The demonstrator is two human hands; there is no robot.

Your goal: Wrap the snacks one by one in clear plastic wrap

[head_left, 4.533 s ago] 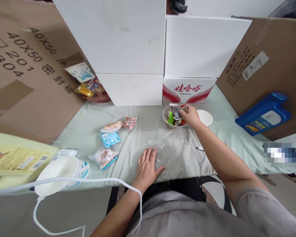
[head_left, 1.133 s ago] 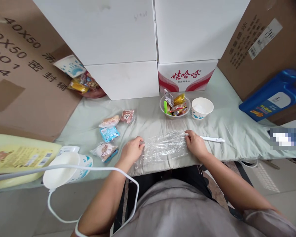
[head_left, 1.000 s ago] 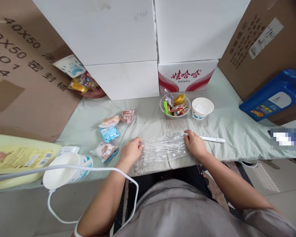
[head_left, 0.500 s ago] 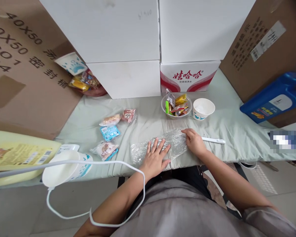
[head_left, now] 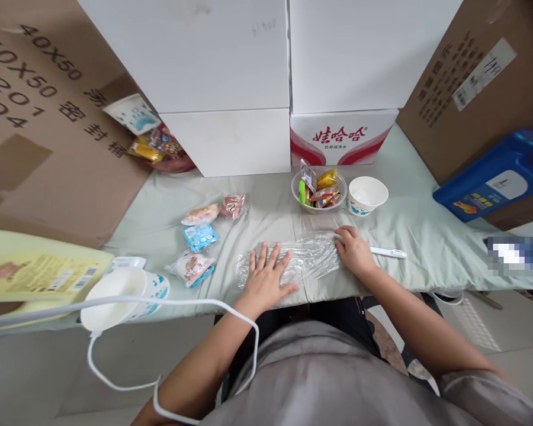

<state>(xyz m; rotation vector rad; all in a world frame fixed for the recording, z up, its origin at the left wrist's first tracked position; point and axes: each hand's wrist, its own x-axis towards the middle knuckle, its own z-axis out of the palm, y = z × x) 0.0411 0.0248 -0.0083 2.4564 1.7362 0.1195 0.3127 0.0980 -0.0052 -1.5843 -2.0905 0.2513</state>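
single head view, looking forward and down, close over table (head_left: 417, 231)

The film (head_left: 308, 260) lies at the table's (head_left: 426, 236) near edge, with the left hand (head_left: 266, 281) flat on it and the right hand (head_left: 354, 251) at its right end. Behind it stand a bowl (head_left: 318, 204) and, right of that, a cup (head_left: 366, 195); snack packets (head_left: 199, 236) lie to the left.

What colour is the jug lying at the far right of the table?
Blue, with a white and orange label; the jug shows best in the head view.
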